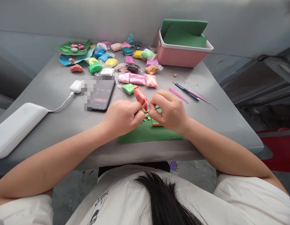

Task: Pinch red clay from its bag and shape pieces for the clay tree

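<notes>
Between my two hands is a clear plastic packet of coral-red modelling clay, tilted with its red end pointing away from me. My left hand pinches the near plastic edge from the left, fingers curled. From the other side, my right hand pinches the same end of the wrapper, its fingers closed too. Below them lies a green sheet with small green and pale pink pieces and an orange strip on it. My hands partly cover these pieces.
Several clay packets spread across the table behind my hands. A phone and white power bank lie left. Modelling tools lie right, near a pink basket. Finished clay pieces on green paper sit back left.
</notes>
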Available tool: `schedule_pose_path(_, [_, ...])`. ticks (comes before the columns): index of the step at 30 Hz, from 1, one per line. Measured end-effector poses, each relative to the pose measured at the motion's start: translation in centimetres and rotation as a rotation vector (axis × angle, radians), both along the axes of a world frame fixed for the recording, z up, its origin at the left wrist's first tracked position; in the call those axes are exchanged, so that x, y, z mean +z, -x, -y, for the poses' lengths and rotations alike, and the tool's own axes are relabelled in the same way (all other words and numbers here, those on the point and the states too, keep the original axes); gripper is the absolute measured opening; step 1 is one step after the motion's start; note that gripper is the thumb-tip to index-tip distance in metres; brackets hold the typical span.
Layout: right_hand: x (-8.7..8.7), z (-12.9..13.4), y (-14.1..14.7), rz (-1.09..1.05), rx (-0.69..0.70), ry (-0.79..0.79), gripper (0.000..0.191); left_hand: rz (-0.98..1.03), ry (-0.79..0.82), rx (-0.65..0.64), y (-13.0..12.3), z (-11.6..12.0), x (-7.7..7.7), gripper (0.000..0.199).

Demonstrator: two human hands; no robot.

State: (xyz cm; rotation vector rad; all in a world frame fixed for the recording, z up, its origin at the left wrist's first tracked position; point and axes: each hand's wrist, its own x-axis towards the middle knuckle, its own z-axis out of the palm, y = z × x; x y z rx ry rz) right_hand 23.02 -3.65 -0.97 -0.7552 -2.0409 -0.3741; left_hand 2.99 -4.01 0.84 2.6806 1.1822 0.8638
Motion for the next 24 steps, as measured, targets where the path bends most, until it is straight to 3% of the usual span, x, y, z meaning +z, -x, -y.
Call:
schedule_pose_path(5, [0.0, -0.1, -0.2, -0.055, 0.035, 0.056, 0.025, 0.022, -0.013, -0.034, 0.2, -0.3, -0.4, 0.027])
schedule_pose_path(9, [0.2, 0.2, -0.1, -0.093, 0.109, 0.09, 0.02, 0.105, -0.202, -0.073, 0.6, -0.5, -0.5, 0.01])
schedule_pose_path(12, [0.3, 0.6, 0.1, -0.072, 0.198, 0.085, 0.02, 0.11, -0.328, -0.09, 0.9, -0.7, -0.5, 0.045])
schedule_pose_path(15, [0.3, 1.1, 0.4, -0.032, 0.263, 0.071, 0.02, 0.08, -0.415, -0.151, 1.1, -1.2, -0.8, 0.056])
schedule_pose_path(20, [0.5, 1.5, 0.4, -0.076, 0.254, 0.095, 0.02, 0.113, -0.42, -0.228, 1.1, -1.7, -1.2, 0.027])
schedule_pose_path(24, [0.9, 1.5, 0.2, -0.132, 0.133, 0.207, 0.02, 0.122, -0.327, -0.165, 1.0, -1.1, -1.1, 0.02])
